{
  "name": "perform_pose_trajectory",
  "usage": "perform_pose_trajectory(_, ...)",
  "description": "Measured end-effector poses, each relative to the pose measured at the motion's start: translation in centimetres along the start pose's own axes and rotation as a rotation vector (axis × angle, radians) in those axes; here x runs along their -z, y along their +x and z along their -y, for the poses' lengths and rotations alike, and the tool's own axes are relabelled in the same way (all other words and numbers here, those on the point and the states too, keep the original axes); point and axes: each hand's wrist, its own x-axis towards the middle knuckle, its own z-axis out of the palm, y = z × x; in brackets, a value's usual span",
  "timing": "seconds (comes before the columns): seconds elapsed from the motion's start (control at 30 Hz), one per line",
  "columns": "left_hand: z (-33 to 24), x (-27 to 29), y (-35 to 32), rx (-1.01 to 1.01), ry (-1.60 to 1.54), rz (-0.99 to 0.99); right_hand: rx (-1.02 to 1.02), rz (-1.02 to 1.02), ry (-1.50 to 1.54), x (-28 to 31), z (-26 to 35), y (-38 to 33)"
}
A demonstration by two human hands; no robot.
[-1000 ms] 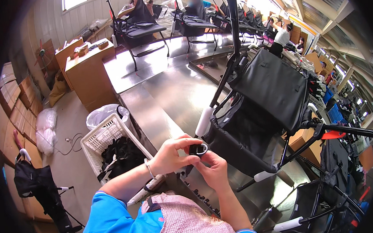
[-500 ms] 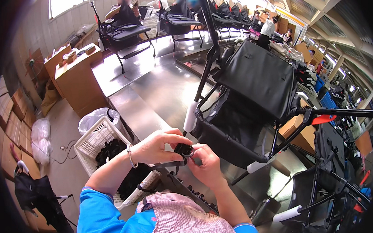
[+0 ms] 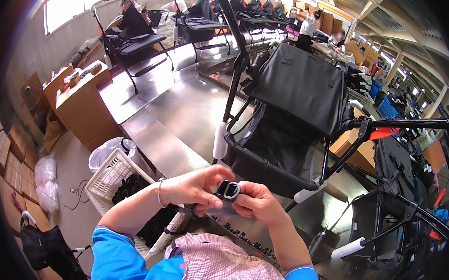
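Note:
My right hand (image 3: 254, 201) pinches a small black plastic ring-shaped fitting (image 3: 228, 190), its round opening facing up at me. My left hand (image 3: 196, 189) is close against the other side of the fitting; its thumb lies beside it, and the forefinger above is smeared by motion. A short black strap (image 3: 187, 210) sticks out under the left hand's curled lower fingers; whether it joins the fitting is hidden. Just beyond my hands stands a black folding-frame cart or walker with a fabric seat (image 3: 297, 92), a bag under it and white-sleeved legs.
A white plastic basket (image 3: 116, 169) of black parts is at my left, with a lined bin (image 3: 116, 150) behind it. A metal worktable (image 3: 183, 112) runs ahead, bearing more black frames. Cardboard boxes (image 3: 90, 113) stand left. Several people work farther off. Another black frame (image 3: 374, 238) is at right.
My left fingers have lifted and shifted on the fitting, while my right hand keeps its pinch. The fitting has turned, showing its ring opening more. The whole view has shifted slightly.

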Motion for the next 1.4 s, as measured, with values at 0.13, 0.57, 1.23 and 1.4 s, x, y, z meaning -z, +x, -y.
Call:
perform_pose_trajectory(0.13,0.4,2.0,-0.9,0.234,-0.057,0.079,0.151,-0.046,-0.047,2.7,2.3,-3.1)
perform_pose_trajectory(0.57,-7.1,15.3,-7.8,0.006,0.528,-0.445,0.602,-1.056,-0.979,7.7,11.7,-7.2)
perform_pose_trajectory(1.23,-12.8,4.4,9.4,0.044,1.262,-0.044,0.552,-0.747,-1.216,5.1,12.5,-0.8)
perform_pose_trajectory(1.4,-15.6,0.2,17.3,0.069,1.324,0.179,0.374,-0.621,-0.621,6.5,10.1,1.6)
